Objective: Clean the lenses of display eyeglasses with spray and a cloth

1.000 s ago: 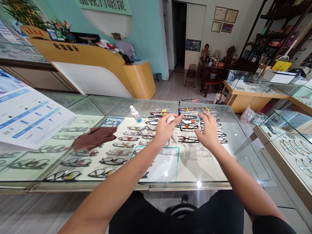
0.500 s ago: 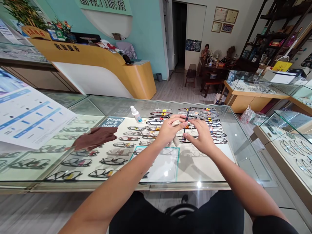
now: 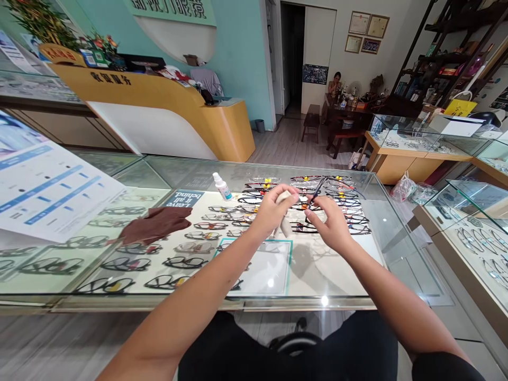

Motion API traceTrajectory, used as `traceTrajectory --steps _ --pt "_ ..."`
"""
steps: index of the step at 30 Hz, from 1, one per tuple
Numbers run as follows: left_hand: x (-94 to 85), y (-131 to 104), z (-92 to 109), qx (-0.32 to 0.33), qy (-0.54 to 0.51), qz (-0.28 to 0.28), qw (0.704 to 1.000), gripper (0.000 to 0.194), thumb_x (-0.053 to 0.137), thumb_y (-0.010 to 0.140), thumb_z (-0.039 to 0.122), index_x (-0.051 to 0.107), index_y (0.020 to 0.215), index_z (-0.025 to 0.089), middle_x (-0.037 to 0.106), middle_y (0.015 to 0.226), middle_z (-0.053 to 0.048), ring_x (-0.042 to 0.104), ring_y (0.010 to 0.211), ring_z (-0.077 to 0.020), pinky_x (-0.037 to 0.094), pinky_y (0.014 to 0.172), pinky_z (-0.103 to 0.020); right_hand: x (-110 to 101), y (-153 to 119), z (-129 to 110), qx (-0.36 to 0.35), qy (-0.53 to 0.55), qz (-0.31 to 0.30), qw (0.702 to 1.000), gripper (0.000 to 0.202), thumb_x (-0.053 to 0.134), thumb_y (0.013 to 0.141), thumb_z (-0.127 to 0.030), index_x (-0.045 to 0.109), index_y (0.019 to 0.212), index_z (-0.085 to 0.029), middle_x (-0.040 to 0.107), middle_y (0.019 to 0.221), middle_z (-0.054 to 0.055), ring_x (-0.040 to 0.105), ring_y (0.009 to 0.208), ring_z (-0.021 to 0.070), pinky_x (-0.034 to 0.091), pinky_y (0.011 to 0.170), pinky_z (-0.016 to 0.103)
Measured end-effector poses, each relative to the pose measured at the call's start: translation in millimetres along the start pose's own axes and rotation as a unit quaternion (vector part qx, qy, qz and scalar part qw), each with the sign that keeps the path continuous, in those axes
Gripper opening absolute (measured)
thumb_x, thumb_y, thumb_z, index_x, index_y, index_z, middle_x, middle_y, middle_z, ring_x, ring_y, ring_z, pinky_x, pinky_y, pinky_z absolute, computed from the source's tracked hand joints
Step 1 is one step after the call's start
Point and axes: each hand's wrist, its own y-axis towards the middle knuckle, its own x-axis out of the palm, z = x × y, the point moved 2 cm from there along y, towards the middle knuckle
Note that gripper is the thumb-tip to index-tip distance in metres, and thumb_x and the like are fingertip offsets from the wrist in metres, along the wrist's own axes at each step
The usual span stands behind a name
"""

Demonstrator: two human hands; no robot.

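Above the glass showcase (image 3: 317, 275), my right hand (image 3: 330, 222) pinches a dark pair of glasses (image 3: 316, 191) between thumb and fingers. My left hand (image 3: 270, 212), just to the left, is closed around a pale cloth (image 3: 283, 225) that hangs below its fingers. A small gap separates the left fingers from the glasses. Rows of spectacle frames (image 3: 186, 262) lie inside the showcase under and around both hands. Left of the hands a white spray bottle (image 3: 221, 186) stands on the glass, and a crumpled brown cloth (image 3: 156, 225) lies nearer the left.
A printed sheet (image 3: 51, 185) juts in at the left. Beyond the showcase stand a yellow-and-white counter (image 3: 166, 106) and a grey bin (image 3: 259, 126). A person (image 3: 335, 84) sits at a dark table at the back. Another glass case (image 3: 468, 233) is at the right.
My hands have moved slightly apart. The glasses have tilted to the right and are now held by my right hand alone; the left fingers have come off them with the pale cloth.
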Motion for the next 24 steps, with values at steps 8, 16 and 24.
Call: traceTrajectory --steps 8,16,24 --pt "-32.1 26.6 0.6 -0.043 -0.187 0.289 0.938 0.021 0.066 0.079 0.022 0.05 0.093 0.025 0.059 0.075 0.005 0.053 0.058 -0.0106 0.036 0.05 -0.021 -2.2 1.9 1.1 -0.001 -0.011 -0.007 1.0 0.032 0.059 0.106 -0.04 0.07 0.129 -0.02 0.079 0.12 0.014 0.072 0.113 0.03 0.058 0.101 0.048" --pt "-71.8 44.9 -1.0 -0.083 -0.256 0.452 0.851 0.054 0.058 0.082 0.005 0.043 0.13 0.025 0.057 0.089 0.007 0.049 0.057 -0.0074 0.039 0.054 -0.022 -4.5 2.2 5.4 0.001 -0.026 -0.014 1.0 0.034 0.056 0.107 -0.043 0.069 0.129 -0.021 0.079 0.117 0.014 0.072 0.108 0.0301 0.058 0.099 0.049" --pt "-88.5 55.0 -16.2 -0.127 -0.276 0.443 0.844 0.038 0.059 0.087 0.007 0.046 0.118 0.024 0.061 0.087 0.005 0.048 0.053 -0.0046 0.038 0.05 -0.016 -5.7 2.4 7.4 0.0 -0.042 -0.018 0.999 0.037 0.055 0.107 -0.044 0.069 0.131 -0.02 0.078 0.116 0.014 0.072 0.103 0.03 0.057 0.098 0.05"
